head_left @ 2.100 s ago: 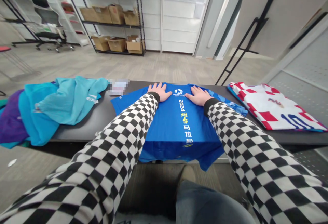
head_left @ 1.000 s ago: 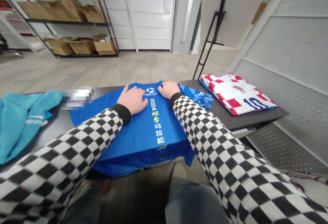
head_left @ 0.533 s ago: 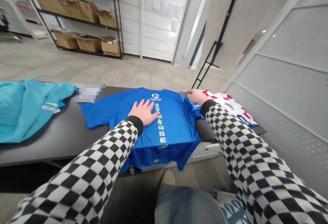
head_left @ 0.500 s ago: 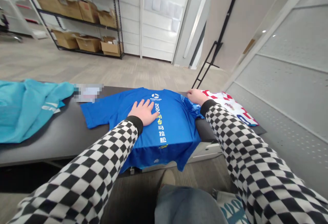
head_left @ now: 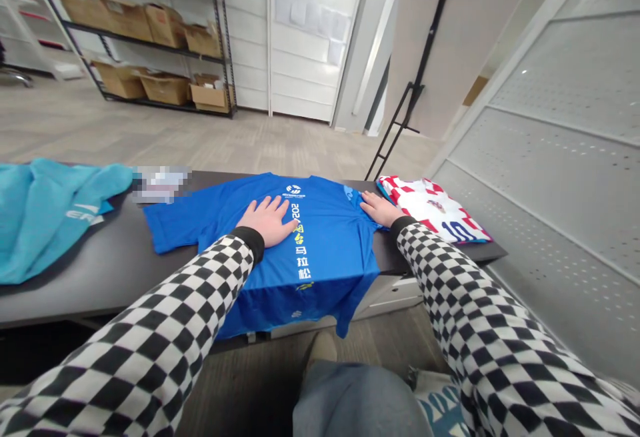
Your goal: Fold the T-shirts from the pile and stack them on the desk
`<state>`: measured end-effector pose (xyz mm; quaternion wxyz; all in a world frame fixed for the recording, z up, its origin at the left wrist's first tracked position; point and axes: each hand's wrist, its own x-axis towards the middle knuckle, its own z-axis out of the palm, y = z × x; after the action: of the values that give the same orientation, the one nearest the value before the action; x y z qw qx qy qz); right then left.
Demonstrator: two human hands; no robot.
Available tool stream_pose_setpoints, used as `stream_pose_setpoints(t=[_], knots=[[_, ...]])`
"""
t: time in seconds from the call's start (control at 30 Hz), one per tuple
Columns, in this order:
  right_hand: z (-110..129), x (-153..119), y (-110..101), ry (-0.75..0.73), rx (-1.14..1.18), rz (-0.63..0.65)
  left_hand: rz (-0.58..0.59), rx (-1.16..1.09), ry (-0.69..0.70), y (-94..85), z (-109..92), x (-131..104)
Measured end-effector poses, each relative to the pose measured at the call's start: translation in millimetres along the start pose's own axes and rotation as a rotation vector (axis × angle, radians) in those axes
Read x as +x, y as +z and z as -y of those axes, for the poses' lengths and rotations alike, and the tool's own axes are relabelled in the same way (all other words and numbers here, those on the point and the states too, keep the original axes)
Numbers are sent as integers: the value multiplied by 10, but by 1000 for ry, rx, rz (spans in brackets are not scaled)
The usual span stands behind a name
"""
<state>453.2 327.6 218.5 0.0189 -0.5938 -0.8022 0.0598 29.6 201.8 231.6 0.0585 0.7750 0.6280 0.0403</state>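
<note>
A blue T-shirt [head_left: 330, 243] with white and yellow print lies spread on the dark table [head_left: 125, 257], its lower part hanging over the front edge. Flat on its chest rests my left hand [head_left: 267, 220], fingers spread, left of the printed column. My right hand [head_left: 381, 210] lies on the sleeve at the right, fingers stretched out and pointing left. Part of that sleeve is hidden under the hand. Just beyond my right wrist sits a folded red-and-white checked jersey [head_left: 433, 207] with a blue number 10.
A turquoise garment [head_left: 45, 223] is bunched on the table's left, beside a blurred-out item [head_left: 163, 183]. A perforated grey panel [head_left: 560, 177] borders the right. Behind stand a black easel [head_left: 415, 90] and a rack [head_left: 220, 23] holding cardboard boxes [head_left: 165, 87].
My right hand has gone from gripping the sleeve's upper edge to lying flat on it, and the sleeve is folded in closer to the shirt. The left hand stays on the chest.
</note>
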Motion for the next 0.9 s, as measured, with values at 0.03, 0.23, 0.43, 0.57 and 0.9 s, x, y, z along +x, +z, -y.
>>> stream_pose_setpoints(t=[0.03, 0.23, 0.43, 0.57, 0.9], knots=[[7, -8, -5, -3, -10, 6, 9, -4, -7, -25, -11, 14], [8, -12, 18, -21, -50, 12, 104, -155, 2, -502, 253, 46], [-164, 128, 160, -67, -60, -45, -233, -151, -265, -586, 1251, -634], [-207, 154, 193, -77, -77, -53, -209, -100, -273, -315, 1720, -1106], [-23, 63, 155, -63, -97, -31, 38, -9, -237, -542, 1902, -1224]])
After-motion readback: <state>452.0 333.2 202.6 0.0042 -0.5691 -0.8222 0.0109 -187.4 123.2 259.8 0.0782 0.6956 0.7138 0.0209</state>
